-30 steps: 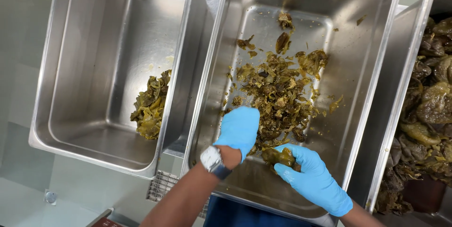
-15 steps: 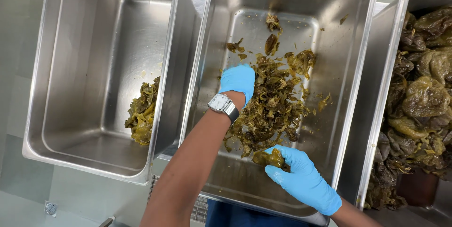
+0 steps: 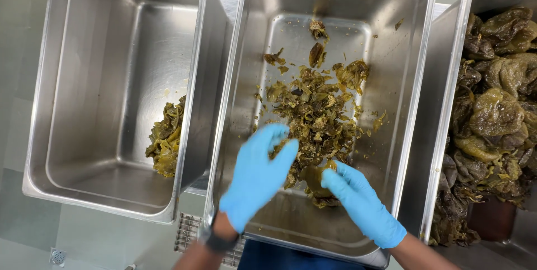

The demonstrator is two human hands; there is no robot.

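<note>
The heap of dark green cooked leaves (image 3: 316, 119) lies on the floor of the middle steel pan (image 3: 417, 108), and we judge we are picking through it. Our right hand (image 3: 361, 203) pinches a leaf piece (image 3: 313, 177) at the heap's near edge, while our left hand (image 3: 260, 172) hovers flat-fingered and empty beside it; next, the sorted piece wants a firm grip and a lift clear of the heap.
</note>
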